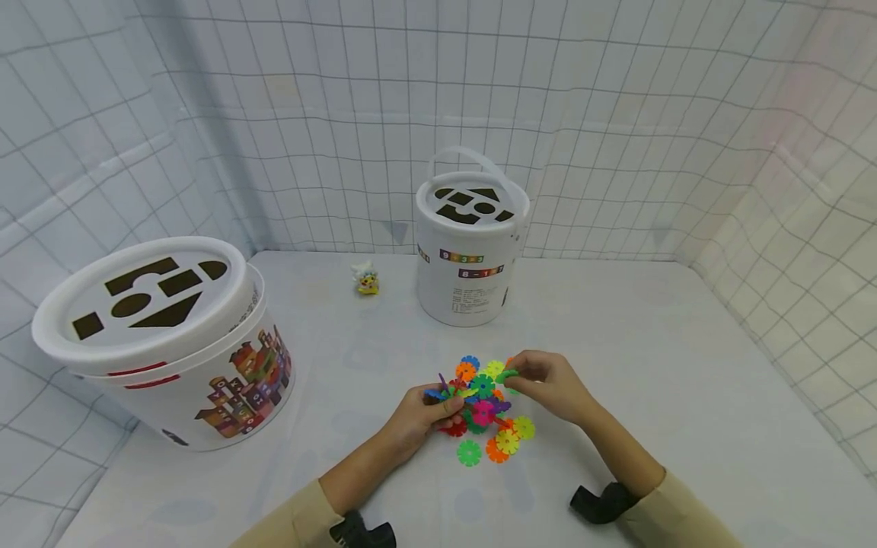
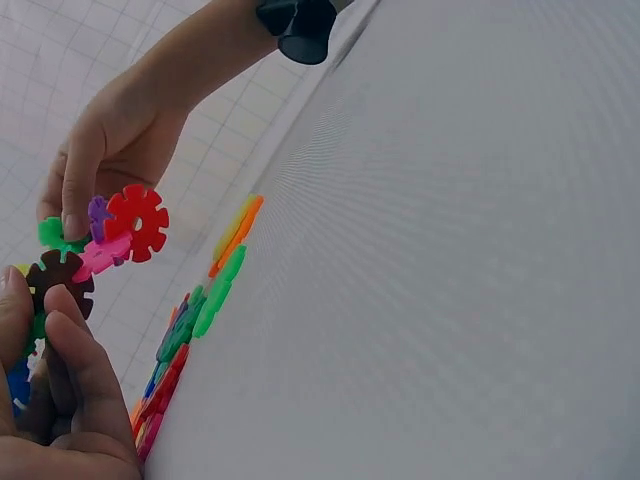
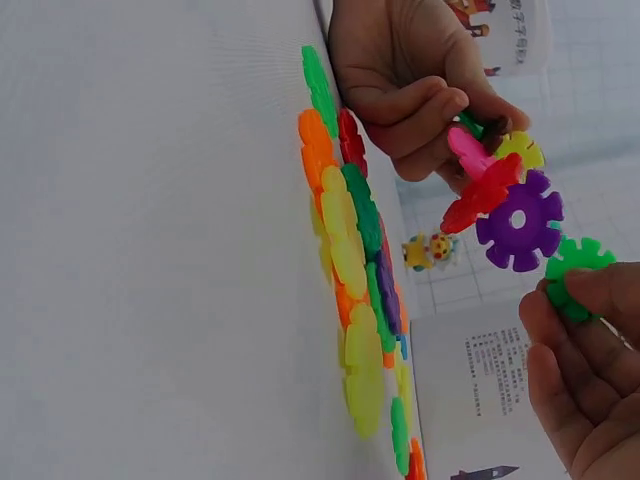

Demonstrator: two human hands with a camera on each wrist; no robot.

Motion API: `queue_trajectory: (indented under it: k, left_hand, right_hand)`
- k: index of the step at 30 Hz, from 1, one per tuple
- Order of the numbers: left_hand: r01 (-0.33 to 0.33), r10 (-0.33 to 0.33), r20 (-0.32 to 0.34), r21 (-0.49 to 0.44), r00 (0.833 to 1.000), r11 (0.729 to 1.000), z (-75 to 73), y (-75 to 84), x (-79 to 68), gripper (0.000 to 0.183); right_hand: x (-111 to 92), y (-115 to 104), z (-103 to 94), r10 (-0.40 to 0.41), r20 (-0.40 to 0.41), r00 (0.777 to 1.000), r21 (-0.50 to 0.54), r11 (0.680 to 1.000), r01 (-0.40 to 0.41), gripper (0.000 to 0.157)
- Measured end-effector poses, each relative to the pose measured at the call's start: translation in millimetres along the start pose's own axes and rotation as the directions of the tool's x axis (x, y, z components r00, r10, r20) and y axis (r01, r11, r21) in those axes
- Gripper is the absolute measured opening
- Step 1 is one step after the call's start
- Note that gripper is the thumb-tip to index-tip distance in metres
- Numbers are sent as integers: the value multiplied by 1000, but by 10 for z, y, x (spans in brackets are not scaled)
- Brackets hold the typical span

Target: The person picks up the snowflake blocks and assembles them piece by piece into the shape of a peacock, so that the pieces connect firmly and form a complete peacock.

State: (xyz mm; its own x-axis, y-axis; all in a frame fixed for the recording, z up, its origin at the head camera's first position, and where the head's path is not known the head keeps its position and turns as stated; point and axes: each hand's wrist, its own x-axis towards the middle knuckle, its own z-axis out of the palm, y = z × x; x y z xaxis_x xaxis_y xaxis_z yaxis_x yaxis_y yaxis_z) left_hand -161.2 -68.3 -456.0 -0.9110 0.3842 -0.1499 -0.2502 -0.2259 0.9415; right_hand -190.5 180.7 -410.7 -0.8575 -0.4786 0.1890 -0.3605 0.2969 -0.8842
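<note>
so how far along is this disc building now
Done: several notched discs, including red and purple ones, look joined in a cluster, held by the left hand. In hand: the right hand pinches a green disc at the purple one's edge; whether it is slotted in is unclear. Left: more discs lie on the table, apart from the cluster.

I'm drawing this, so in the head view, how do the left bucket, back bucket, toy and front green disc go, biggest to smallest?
1. Left bucket
2. Back bucket
3. Toy and front green disc: these look too alike in size to rank.
</note>
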Motion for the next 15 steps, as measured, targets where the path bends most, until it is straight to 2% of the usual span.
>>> queue_trajectory:
  k: [4,10,15]
  left_hand:
    - [3,-3,11,-13,1000,1000,-4,-3,-1,28]
    - [-4,4,19,-23,1000,1000,-14,-1,-5,22]
    - [-6,7,30,-34,1000,999,-12,-4,-6,21]
  right_hand:
    - [2,-24,45,-60,-16,998,-31,998,59,6]
    - [1,21,76,-187,-45,981,-167,970,177,10]
    - [5,56,101,-231,-49,972,-163,962,221,10]
